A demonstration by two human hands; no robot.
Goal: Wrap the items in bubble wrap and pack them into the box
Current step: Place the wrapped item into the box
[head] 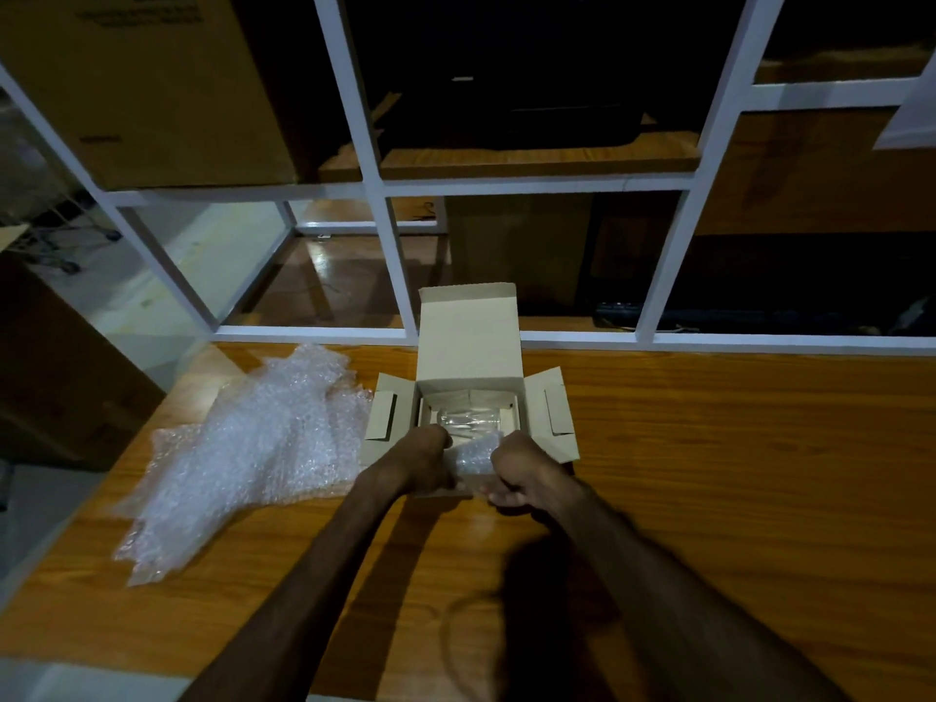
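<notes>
On the glossy orange-brown wooden counter stands a small open cardboard box, its rear flap upright and side flaps splayed. Inside sits a clear ribbed glass item (its exact shape is hard to make out). Both hands are curled closed on a small piece of bubble wrap at the box's near edge: left hand, right hand. A large crumpled sheet of translucent bubble wrap lies left of the box.
</notes>
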